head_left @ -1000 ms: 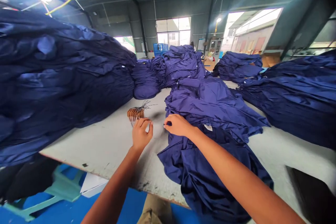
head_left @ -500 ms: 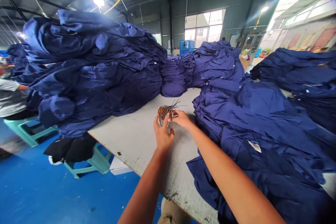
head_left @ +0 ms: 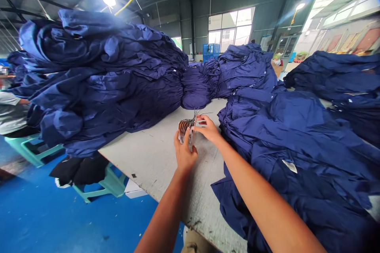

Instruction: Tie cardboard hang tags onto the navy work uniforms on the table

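Observation:
A fanned bundle of brown, card-like hang tags (head_left: 184, 125) with thin black strings stands on the pale tabletop (head_left: 148, 154). My left hand (head_left: 184, 154) is closed around the bundle from the near side, fingers along its left and front. At the bundle's right end, my right hand (head_left: 209, 128) has its thumb and fingertips at the edge of one tag, which stands a little apart from the others. The black strings stick up and out over the top, towards my right fingers. Print on the tags is too small to make out.
Tall heaps of navy garments (head_left: 113, 87) rise at the left. More navy garments (head_left: 285, 138) cover the table's right side, close to my right forearm. Green stools (head_left: 103, 184) stand on the blue floor beyond the left edge. A seated person (head_left: 12, 112) is at far left.
My right fingers have shifted slightly up and right, spreading a little, with the end tag tilted away from the bundle. The strings now stand more upright. My left hand stays around the bundle.

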A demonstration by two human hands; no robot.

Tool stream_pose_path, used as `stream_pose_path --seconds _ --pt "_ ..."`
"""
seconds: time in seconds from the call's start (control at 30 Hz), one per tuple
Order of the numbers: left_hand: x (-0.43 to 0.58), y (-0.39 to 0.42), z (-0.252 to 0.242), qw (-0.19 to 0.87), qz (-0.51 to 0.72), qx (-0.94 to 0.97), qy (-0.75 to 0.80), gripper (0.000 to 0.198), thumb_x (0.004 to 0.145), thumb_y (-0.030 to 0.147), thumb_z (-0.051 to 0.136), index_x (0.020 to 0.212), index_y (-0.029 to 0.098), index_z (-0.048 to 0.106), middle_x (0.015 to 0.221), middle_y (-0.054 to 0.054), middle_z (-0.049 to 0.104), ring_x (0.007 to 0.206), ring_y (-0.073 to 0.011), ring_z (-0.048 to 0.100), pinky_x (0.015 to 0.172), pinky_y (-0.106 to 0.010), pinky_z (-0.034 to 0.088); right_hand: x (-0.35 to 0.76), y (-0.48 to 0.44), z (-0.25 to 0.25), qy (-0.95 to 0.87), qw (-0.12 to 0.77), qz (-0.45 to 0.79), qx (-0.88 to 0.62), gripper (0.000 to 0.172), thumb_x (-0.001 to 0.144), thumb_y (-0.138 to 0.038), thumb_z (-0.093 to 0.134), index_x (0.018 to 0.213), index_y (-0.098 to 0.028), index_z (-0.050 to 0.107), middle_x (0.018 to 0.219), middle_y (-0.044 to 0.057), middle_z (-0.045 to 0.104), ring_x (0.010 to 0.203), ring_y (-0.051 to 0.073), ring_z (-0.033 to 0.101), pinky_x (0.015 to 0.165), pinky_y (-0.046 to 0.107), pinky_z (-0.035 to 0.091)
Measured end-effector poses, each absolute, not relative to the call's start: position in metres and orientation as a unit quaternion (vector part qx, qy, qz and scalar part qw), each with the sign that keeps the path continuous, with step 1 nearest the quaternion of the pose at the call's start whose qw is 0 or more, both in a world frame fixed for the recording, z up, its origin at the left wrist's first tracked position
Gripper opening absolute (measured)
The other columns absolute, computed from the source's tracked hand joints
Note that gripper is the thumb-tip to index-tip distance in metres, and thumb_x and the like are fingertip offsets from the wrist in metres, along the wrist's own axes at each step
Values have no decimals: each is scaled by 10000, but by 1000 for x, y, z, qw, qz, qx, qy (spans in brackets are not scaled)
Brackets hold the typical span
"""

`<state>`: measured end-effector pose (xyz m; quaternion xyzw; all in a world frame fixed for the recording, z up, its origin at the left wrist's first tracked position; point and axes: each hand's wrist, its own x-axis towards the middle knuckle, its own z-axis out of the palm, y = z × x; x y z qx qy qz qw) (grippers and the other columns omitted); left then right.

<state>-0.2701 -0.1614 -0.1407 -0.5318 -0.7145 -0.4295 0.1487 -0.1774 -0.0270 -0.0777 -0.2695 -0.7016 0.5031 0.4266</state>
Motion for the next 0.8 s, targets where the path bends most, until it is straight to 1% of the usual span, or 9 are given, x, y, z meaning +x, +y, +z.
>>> stream_pose_path --seconds 0.17,0.27,0.33,0.4,0.5,0.57,0.67,0.73,0.8 --pt "-271 -161 -138 159 -411 -533 -722 852 738 102 631 1556 249 443 1655 -145 239 1554 -385 283 1231 -564 379 -150 -20 -52 -652 488 519 -261 585 635 -486 798 1133 -233 625 1310 75 662 1128 235 639 991 369 516" --pt "-270 -161 -134 171 -419 -520 -725 763 756 125 636 1497 235 490 1629 -157 259 1533 -379 314 1218 -545 398 -113 -18 -29 -624 498 553 -238 576 629 -468 785 1134 -225 650 1168 61 718 1084 249 658 962 378 525" --pt "-267 -163 -128 187 -436 -512 -716 655 789 154 633 1434 208 534 1586 -179 300 1500 -378 356 1195 -535 420 -78 -24 -13 -610 476 602 -196 545 622 -424 773 1111 -212 660 1113 65 740 1052 261 679 929 383 534" --pt "-260 -166 -119 210 -464 -519 -687 529 827 198 631 1353 182 582 1515 -203 375 1456 -377 400 1163 -532 441 -37 -35 -1 -612 429 645 -156 536 614 -370 754 1115 -201 666 1130 83 752 1053 281 696 929 405 538" --pt "-238 -171 -99 217 -513 -554 -618 302 870 280 631 1152 177 662 1295 -195 547 1310 -357 521 1106 -529 467 23 -60 5 -635 355 671 -144 566 607 -353 716 1141 -170 696 1142 126 768 1079 327 709 980 476 524" --pt "-213 -174 -84 144 -527 -620 -563 162 904 326 610 993 211 682 1095 -135 636 1121 -301 619 1037 -487 508 58 -77 0 -630 319 693 -145 604 583 -346 721 1155 -153 713 1127 143 776 1084 353 710 1000 511 513" --pt "-167 -171 -63 -88 -510 -701 -491 221 951 397 583 856 228 690 897 -72 688 876 -228 669 865 -392 559 98 -95 -18 -597 311 729 -126 634 569 -319 738 1176 -138 729 1109 153 782 1059 351 719 1016 507 500" --pt "-134 -163 -55 -270 -479 -707 -444 246 950 434 604 917 221 722 876 -59 721 801 -205 684 792 -356 567 117 -101 -34 -577 323 741 -114 610 583 -323 743 1162 -132 737 1107 160 779 1040 343 727 1007 491 504" --pt "-105 -150 -51 -410 -466 -677 -396 257 919 434 659 1022 213 740 930 -62 747 798 -197 697 787 -344 575 134 -102 -51 -548 346 752 -117 544 586 -329 751 1096 -140 750 1067 148 785 985 325 741 960 465 528"
